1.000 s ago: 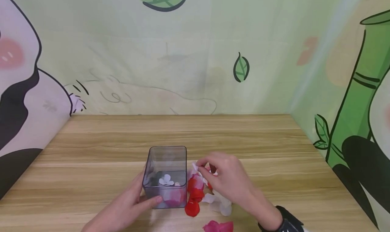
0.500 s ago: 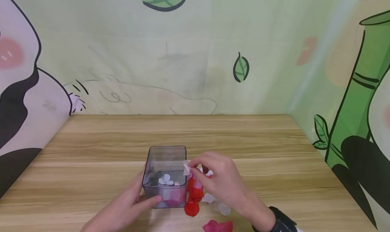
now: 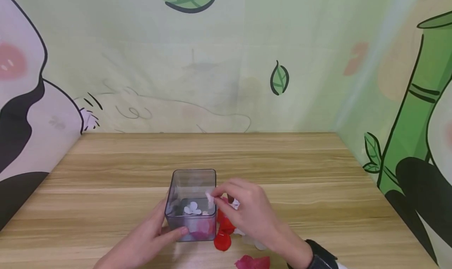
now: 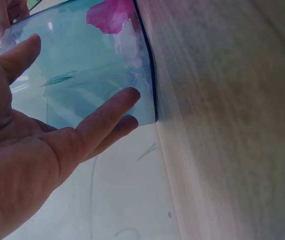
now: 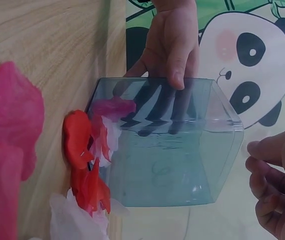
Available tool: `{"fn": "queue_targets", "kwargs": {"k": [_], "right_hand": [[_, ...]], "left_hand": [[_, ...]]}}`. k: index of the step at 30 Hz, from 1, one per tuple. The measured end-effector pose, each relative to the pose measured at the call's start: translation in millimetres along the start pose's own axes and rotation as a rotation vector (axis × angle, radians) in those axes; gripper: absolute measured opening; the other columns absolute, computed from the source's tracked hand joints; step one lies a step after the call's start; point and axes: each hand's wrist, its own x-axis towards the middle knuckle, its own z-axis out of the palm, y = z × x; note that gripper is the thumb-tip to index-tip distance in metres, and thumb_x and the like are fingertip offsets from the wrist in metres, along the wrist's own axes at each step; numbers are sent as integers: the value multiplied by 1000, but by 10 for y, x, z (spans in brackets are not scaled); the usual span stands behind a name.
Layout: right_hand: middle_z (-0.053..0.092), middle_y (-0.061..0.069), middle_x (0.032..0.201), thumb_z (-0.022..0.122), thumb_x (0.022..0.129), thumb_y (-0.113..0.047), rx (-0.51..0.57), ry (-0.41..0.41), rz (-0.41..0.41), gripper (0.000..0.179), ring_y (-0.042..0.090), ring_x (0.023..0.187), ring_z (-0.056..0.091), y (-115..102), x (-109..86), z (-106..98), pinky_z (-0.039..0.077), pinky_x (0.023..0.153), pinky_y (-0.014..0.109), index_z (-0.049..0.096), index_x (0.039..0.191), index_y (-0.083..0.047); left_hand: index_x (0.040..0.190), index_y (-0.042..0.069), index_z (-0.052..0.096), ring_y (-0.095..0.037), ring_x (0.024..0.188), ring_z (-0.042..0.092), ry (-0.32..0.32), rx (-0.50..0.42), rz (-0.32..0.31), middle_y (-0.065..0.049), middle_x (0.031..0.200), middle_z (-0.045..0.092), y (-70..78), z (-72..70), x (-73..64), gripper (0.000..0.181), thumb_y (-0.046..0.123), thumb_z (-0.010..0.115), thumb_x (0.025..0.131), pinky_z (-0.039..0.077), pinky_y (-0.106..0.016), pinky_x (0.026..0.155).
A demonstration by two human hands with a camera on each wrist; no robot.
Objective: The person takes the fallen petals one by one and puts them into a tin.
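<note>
White petal [image 3: 210, 198] pinched between thumb and index finger of the right hand [image 3: 252, 212], just over the right rim of the clear box [image 3: 187, 180]. Petal itself is not distinguishable in the right wrist view, only the fingertips next to the rim.

Left hand [image 3: 155, 229] grips the box from its left side, thumb on the near wall, other fingers along the walls round the corner.

Box sits upright on the tabletop [image 3: 106, 174], mouth up, roughly midway between left and right edges, well apart from the back edge. In it: a small white cluster [image 3: 192, 209] and a pink petal [image 3: 201, 233] low against the near wall.

Loose stuff on the tabletop, all right of the box: red petals [image 3: 222, 241] right beside its right wall, pale petals [image 3: 260, 246] next to them, partly hidden by the right hand. Magenta petals [image 3: 252, 262] lie nearest the person, apart from the box. Count unclear, they overlap.

Black wristband [image 3: 319, 256] on the right wrist. Printed backdrop [image 3: 219, 64] meets the tabletop's back edge: leaves, bamboo, pandas.
</note>
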Motion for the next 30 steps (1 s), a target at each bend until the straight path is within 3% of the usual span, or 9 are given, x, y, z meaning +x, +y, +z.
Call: {"fn": "queue_targets", "kwargs": {"k": [10,13,23,30], "right_hand": [[73,-4,90,85,84,-3,-11,23,4,15,7,71,59,28,-3,-78,52,61,17,78,95,-8],[72,-5,89,85,84,-4,-30,-2,16,13,7,69,58,32,-7,-108,52,60,18,77,94,-9],[67,-10,77,82,87,-8,-92,-345,222,7,1,61,52,46,-92,-219,47,51,17,78,92,-10],[62,-16,74,81,89,-12,-149,-540,238,8,0,61,51,95,-188,-252,46,54,17,74,87,-16]], "left_hand": [[166,25,16,-38,134,47,10,20,24,-17,158,36,-11,-5,-1,91,34,75,96,57,-39,92],[166,24,16,-38,133,47,12,32,21,-17,157,37,-11,-5,-5,91,35,74,96,57,-39,92],[166,20,16,-39,134,47,12,29,11,-20,156,38,-12,5,-4,92,34,74,96,56,-38,93],[165,28,18,-36,137,45,15,72,-54,-11,158,39,14,3,-5,92,39,75,94,54,-49,97]]}}
